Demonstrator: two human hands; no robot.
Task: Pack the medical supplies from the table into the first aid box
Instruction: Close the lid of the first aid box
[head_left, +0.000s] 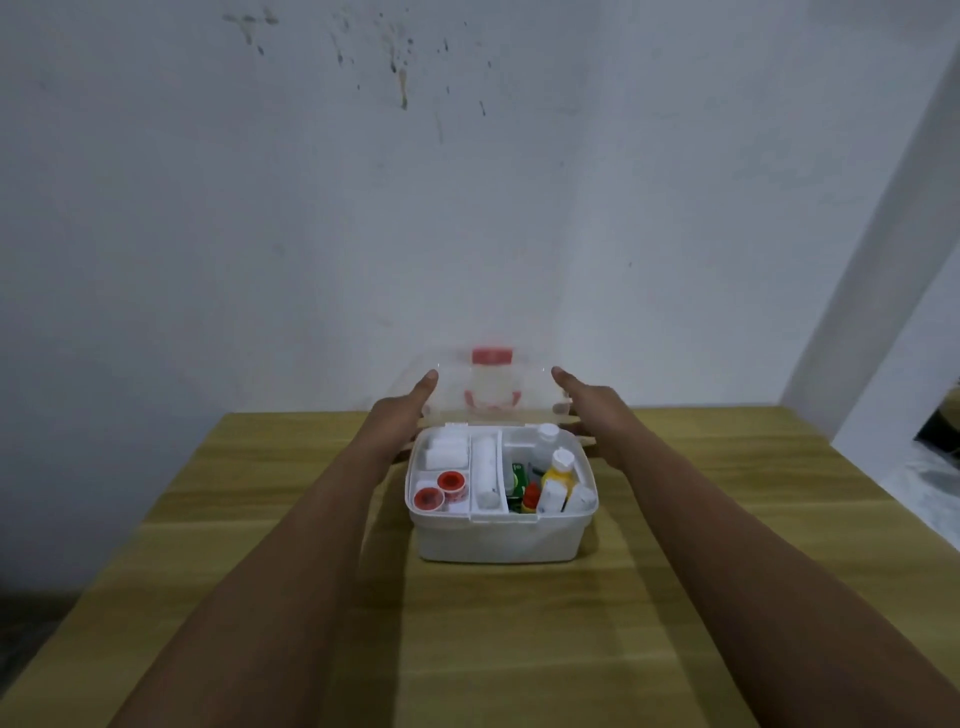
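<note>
on the wooden tabletop, near its far edge and roughly centred, the white first aid box stood open. head view only. its clear lid was raised upright behind the box and looked blurred; a red and white handle showed through it.

left hand lay against the left side of the lid, thumb up along the lid's edge, fingers hidden behind the lid; right hand lay against the right side in mirror fashion. both hands were pressed on the lid from either side, so each was closed on it as far as could be seen; the exact finger grip could not be told. both forearms were bare and stretched forward past the box on either flank.

inside the box, a white divided tray filled the left part. two red-capped tape rolls sat in its front-left compartment, white gauze packs in the back-left one, and a white bandage roll lay lengthwise in the narrow middle slot. right of the tray stood a yellow bottle with a white cap, a white bottle behind it, a small red dropper, a green packet and white cartons, all packed close together.

a pale, stained wall rose behind the tabletop.
</note>
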